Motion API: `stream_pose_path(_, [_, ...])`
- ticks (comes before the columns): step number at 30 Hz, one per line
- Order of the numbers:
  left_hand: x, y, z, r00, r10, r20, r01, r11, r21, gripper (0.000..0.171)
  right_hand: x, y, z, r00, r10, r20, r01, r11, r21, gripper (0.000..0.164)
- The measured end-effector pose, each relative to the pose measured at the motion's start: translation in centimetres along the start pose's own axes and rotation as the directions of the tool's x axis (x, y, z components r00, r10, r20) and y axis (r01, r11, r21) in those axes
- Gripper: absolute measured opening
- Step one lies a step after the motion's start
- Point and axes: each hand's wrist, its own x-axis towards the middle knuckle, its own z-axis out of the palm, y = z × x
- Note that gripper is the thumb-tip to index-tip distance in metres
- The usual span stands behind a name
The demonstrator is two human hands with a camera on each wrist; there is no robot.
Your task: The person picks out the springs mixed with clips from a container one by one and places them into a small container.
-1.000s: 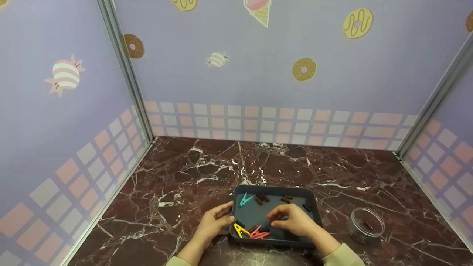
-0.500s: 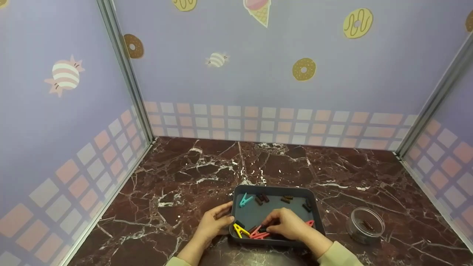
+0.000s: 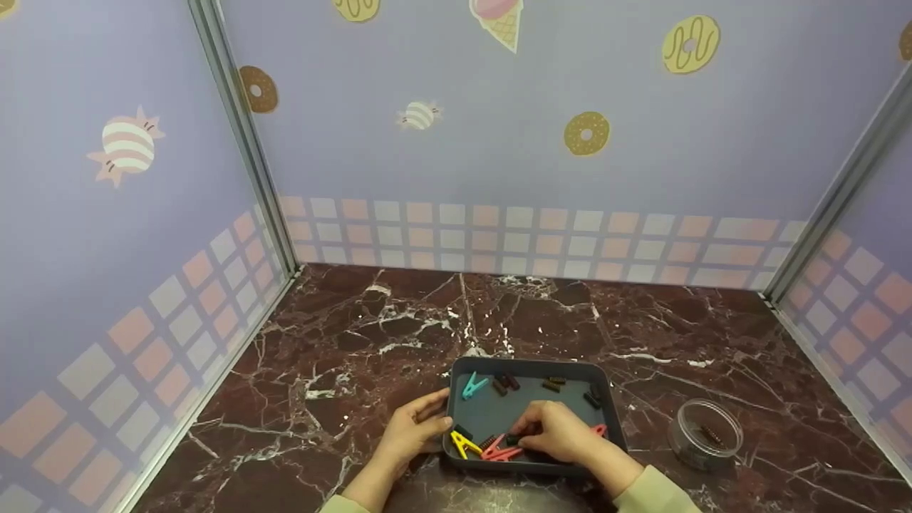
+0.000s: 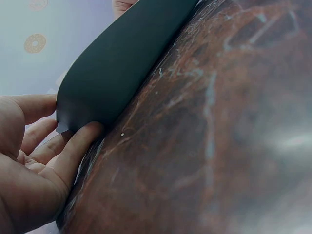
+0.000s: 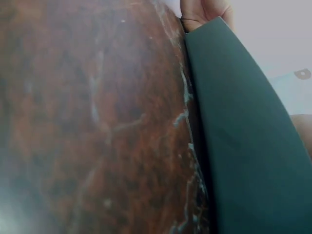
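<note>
A dark grey tray [image 3: 531,365] lies on the marbled tabletop. My left hand [image 3: 411,429] rests at its left side, fingers extended and thumb at the rim; in the left wrist view, the fingertips touch the tray's outer wall. Inside the tray, the thumb and fingers of my right hand [image 3: 556,431] pinch a small black piece [image 3: 512,440], partly hidden by the fingers. Left of that hand lie red clothespins [image 3: 499,452], a yellow clothespin [image 3: 464,446] and a dark ribbed spring-like piece [image 3: 488,442]. Another red clothespin [image 3: 599,430] shows behind the right hand.
Along the tray's far side are a turquoise clothespin [image 3: 474,386] and groups of small dark red [image 3: 506,382], brown [image 3: 553,385] and black pieces [image 3: 593,400]. A clear round tub [image 3: 704,434] with a coil-like piece stands to the right. Patterned walls enclose the table.
The right hand has lowered leftward into the tray's near part and now pinches the black piece, uncovering the red clothespin at right. The left hand and tray have stayed put.
</note>
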Motion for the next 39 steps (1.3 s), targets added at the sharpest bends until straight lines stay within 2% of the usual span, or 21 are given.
stream_pose_path(5, [0.1,-0.1,0.0,1.0,0.01,-0.002,-0.01,1.0,-0.001,0.062,0.1,0.0,0.1,1.0,-0.026,-0.01,0.026,0.999,-0.024,0.009])
stream_pose_path(10, [0.1,-0.1,-0.1,1.0,0.015,-0.001,-0.015,1.0,-0.011,0.062,0.0,-0.1,-0.3,1.0,-0.006,-0.009,0.007,1.0,0.023,0.009])
stream_pose_path(16, [0.1,0.0,-0.1,1.0,0.017,0.005,-0.017,1.0,0.002,0.061,-0.3,-0.1,-1.2,1.0,-0.012,-0.026,0.014,0.997,0.08,0.009])
stream_pose_path(39, [0.1,-0.1,0.0,1.0,0.0,0.001,0.0,1.0,-0.008,0.062,-2.8,0.7,-5.4,0.998,0.046,-0.04,-0.04,0.99,0.134,0.012])
